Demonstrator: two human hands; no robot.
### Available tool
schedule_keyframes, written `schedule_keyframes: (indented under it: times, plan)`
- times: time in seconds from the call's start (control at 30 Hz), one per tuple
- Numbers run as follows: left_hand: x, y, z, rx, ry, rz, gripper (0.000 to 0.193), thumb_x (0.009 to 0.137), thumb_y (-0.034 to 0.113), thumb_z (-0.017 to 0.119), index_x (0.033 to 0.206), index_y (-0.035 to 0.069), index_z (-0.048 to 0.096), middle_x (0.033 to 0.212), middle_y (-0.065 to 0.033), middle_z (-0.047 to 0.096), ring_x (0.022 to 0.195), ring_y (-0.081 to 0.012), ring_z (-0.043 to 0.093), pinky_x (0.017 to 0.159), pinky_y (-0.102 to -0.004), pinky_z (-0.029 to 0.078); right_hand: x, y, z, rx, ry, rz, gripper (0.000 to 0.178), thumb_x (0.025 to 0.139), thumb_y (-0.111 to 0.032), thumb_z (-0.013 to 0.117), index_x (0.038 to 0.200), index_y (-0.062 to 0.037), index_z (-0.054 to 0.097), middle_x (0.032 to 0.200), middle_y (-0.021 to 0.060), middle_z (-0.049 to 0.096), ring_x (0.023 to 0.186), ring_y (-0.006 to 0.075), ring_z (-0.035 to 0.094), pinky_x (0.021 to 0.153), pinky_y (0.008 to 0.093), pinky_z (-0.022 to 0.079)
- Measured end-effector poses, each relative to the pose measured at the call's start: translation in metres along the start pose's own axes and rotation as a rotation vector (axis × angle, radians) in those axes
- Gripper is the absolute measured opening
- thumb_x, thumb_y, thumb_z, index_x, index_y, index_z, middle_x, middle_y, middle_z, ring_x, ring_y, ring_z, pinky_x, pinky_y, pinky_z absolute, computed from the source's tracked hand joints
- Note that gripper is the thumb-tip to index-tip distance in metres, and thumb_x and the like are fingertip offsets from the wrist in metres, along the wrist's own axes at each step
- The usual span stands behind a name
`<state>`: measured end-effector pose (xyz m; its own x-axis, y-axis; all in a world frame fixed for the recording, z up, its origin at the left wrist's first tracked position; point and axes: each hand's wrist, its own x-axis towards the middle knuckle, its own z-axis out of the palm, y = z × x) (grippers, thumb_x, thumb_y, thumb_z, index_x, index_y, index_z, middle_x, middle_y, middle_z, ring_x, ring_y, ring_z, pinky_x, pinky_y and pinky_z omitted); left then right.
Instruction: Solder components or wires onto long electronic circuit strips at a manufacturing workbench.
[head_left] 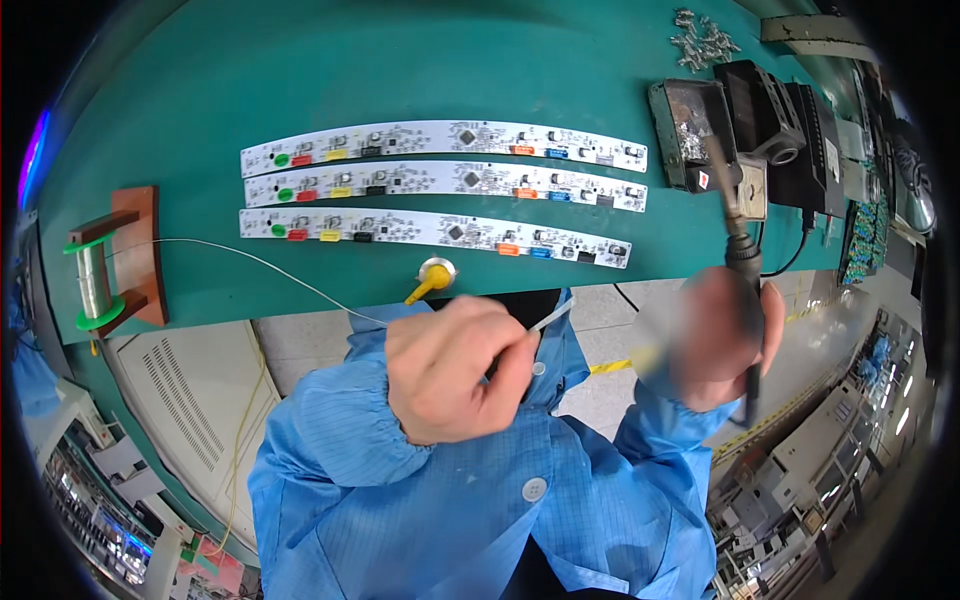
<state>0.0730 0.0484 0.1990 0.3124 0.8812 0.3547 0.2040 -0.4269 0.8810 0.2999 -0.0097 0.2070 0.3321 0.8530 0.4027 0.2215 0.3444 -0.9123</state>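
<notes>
- solder wire (250,258) runs from a green spool (92,280) at the table's left edge to the left hand (455,368), whose fingers pinch its end near the body.
- right hand (715,340), blurred, is closed around a soldering iron (740,250), tip pointing far.
- three long white circuit boards (440,185) lie side by side on the green table (400,60).
- iron stand (700,130) sits far right.

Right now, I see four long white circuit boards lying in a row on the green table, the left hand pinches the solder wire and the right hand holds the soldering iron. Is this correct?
Not quite: the head view shows three long white circuit boards on the green table, not four. The rest holds: the left hand pinches the solder wire and the right hand holds the soldering iron.
</notes>
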Motion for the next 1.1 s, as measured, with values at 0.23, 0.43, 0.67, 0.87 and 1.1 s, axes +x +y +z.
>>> schedule_keyframes:
  times: [0.23, 0.43, 0.67, 0.87, 1.1]
  plan:
    - [0.011, -0.013, 0.021, 0.135, 0.006, 0.048, 0.017, 0.062, -0.004, 0.067, 0.066, 0.003, 0.052, 0.096, -0.0168, 0.066, 0.056, -0.0193, 0.061, 0.048, -0.0253, 0.046, 0.031, 0.004, -0.019, -0.058, -0.288, 0.042, 0.027, 0.082, -0.02, 0.061, 0.092, 0.0041, 0.055, 0.07, 0.0126, 0.051, 0.064, 0.0215, 0.042, 0.062, 0.038, 0.035]
    - [0.015, -0.019, 0.029, 0.198, 0.01, 0.114, 0.017, 0.063, -0.003, 0.066, 0.065, 0.003, 0.05, 0.096, -0.018, 0.067, 0.059, -0.021, 0.064, 0.046, -0.026, 0.047, 0.037, 0.017, -0.013, -0.032, -0.215, 0.072, 0.021, 0.078, -0.014, 0.068, 0.085, 0.004, 0.06, 0.061, 0.0091, 0.055, 0.056, 0.0193, 0.048, 0.055, 0.0328, 0.039]
    - [0.015, -0.02, 0.031, 0.229, 0.013, 0.118, 0.018, 0.062, -0.004, 0.067, 0.064, 0.002, 0.05, 0.092, -0.0172, 0.068, 0.058, -0.0216, 0.064, 0.046, -0.0263, 0.048, 0.038, 0.022, -0.014, -0.006, -0.233, 0.114, 0.017, 0.076, -0.01, 0.067, 0.083, 0.0041, 0.061, 0.062, 0.0094, 0.056, 0.057, 0.0195, 0.048, 0.055, 0.0329, 0.039]
    - [0.013, -0.02, 0.031, 0.247, 0.011, 0.109, 0.019, 0.062, -0.006, 0.068, 0.063, 0.002, 0.051, 0.091, -0.0167, 0.068, 0.058, -0.0218, 0.065, 0.047, -0.0267, 0.049, 0.036, 0.025, -0.021, 0.011, -0.316, 0.191, 0.022, 0.078, -0.016, 0.063, 0.088, 0.0043, 0.059, 0.072, 0.012, 0.055, 0.066, 0.0231, 0.045, 0.064, 0.0382, 0.038]
    - [0.014, -0.022, 0.032, 0.264, 0.024, 0.154, 0.018, 0.06, -0.007, 0.07, 0.065, 0.001, 0.055, 0.091, -0.016, 0.068, 0.061, -0.022, 0.066, 0.048, -0.027, 0.049, 0.037, 0.028, -0.021, 0.06, -0.269, 0.272, 0.023, 0.077, -0.016, 0.062, 0.087, 0.0044, 0.06, 0.073, 0.0136, 0.057, 0.067, 0.0243, 0.047, 0.069, 0.0395, 0.04]
